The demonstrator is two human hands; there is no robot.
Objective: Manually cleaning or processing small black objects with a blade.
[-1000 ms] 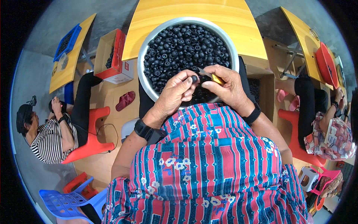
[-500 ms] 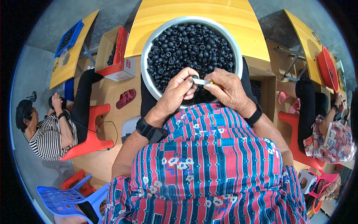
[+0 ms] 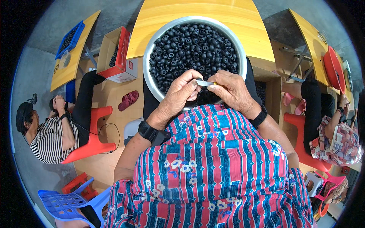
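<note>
A wide metal basin [image 3: 241, 45] is heaped with small round black pieces [image 3: 194, 49]; many show a ring-shaped hollow and look like olives. Over its near side, my left hand [image 3: 178, 93] pinches one such dark piece [image 3: 199, 79], mostly covered by the thumb and fingers. From the right, my right hand [image 3: 234, 91] grips a small knife [image 3: 205, 83], whose yellow handle is nearly hidden in the fingers. Its short pale blade points left, and the tip meets the piece by my left thumb.
Behind the basin is a yellow table [image 3: 197, 8]. A red and white carton [image 3: 123, 62] stands left, near a dark red slipper [image 3: 128, 100]. People sit on red stools at both sides. A blue chair [image 3: 68, 197] is lower left; a red basin [image 3: 334, 70] is far right.
My hands and the knife hold almost the same place; the blade has tilted slightly. At left, the seated person's hands have shifted a little.
</note>
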